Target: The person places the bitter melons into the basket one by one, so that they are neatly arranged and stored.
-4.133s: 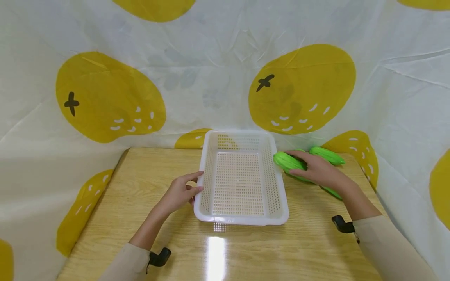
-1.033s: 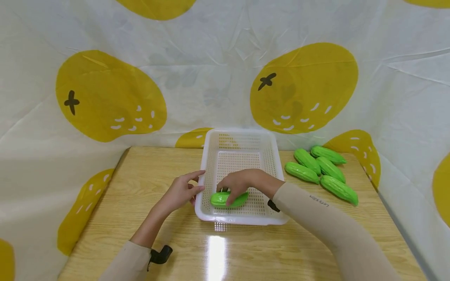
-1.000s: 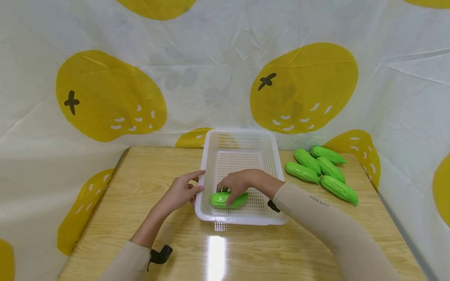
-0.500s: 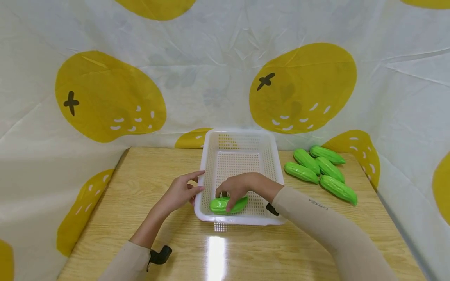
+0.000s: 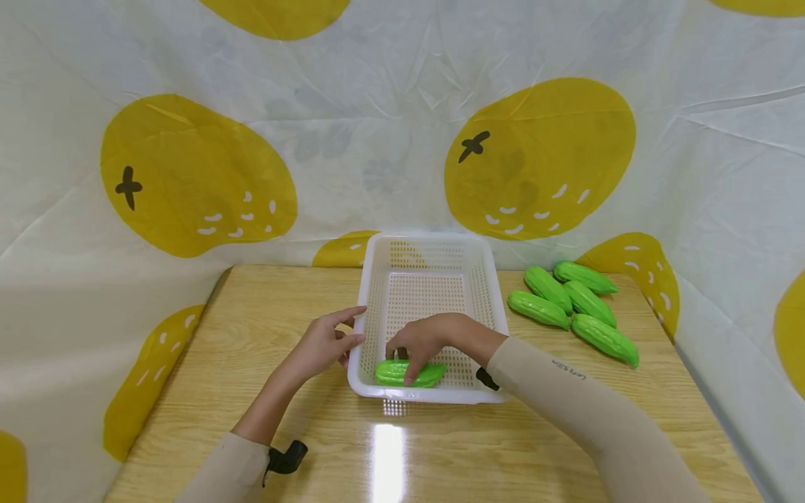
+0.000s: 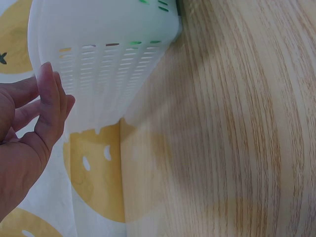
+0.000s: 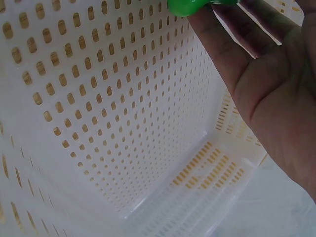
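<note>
In the head view, my right hand [image 5: 420, 344] reaches down into a white perforated plastic basket [image 5: 431, 395] and grips a ribbed green bitter melon [image 5: 393, 374]. The melon lies crosswise by the basket's near wall, thumb on its near side. The right wrist view catches only the melon's end [image 7: 185, 6] beside the fingers [image 7: 222, 47], above the perforated floor. On the left side, my left hand [image 5: 322, 346] holds the basket's rim by thumb and fingers. From the left wrist, those fingers [image 6: 49, 101] show at the rim and outside the wall [image 6: 98, 29].
Several more green bitter melons [image 5: 539, 309] lie grouped on the wooden table [image 5: 251, 335], right of the basket. A white cloth [image 5: 377, 140] with yellow fruit prints hangs behind and at both sides. Black wrist cameras [image 5: 286, 457] are strapped over the sleeves.
My right hand has carried one bitter melon from the right-hand group into the basket, then shifted it toward the near wall. The left hand has stayed on the rim.
</note>
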Demonstrator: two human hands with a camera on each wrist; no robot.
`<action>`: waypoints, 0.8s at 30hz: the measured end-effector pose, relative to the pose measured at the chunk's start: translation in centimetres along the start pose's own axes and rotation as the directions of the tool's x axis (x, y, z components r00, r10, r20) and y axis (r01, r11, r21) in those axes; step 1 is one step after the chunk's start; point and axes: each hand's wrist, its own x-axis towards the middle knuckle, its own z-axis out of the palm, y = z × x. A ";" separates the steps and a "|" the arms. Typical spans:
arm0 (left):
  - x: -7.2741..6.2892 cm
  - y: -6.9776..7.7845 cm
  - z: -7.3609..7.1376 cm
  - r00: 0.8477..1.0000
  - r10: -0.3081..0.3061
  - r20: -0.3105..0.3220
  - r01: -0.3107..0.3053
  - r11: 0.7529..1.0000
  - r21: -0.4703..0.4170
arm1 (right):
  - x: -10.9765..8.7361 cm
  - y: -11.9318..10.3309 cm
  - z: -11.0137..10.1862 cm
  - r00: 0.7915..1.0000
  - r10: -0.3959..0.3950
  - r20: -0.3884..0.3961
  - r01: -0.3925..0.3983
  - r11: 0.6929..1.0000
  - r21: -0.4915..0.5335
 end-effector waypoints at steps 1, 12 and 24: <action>0.0 0.0 0.0 1.000 0.000 0.000 0.000 1.000 0.000 | 0.0 0.0 0.0 1.000 0.002 -0.001 -0.002 1.000 0.002; 0.0 0.0 -0.1 1.000 -0.004 0.003 0.004 1.000 0.001 | 0.1 -0.2 0.2 1.000 0.017 0.014 -0.017 1.000 0.012; 0.1 0.0 -0.1 1.000 -0.004 0.001 0.004 1.000 -0.004 | 0.0 0.2 0.0 0.999 0.033 0.016 -0.033 0.999 0.010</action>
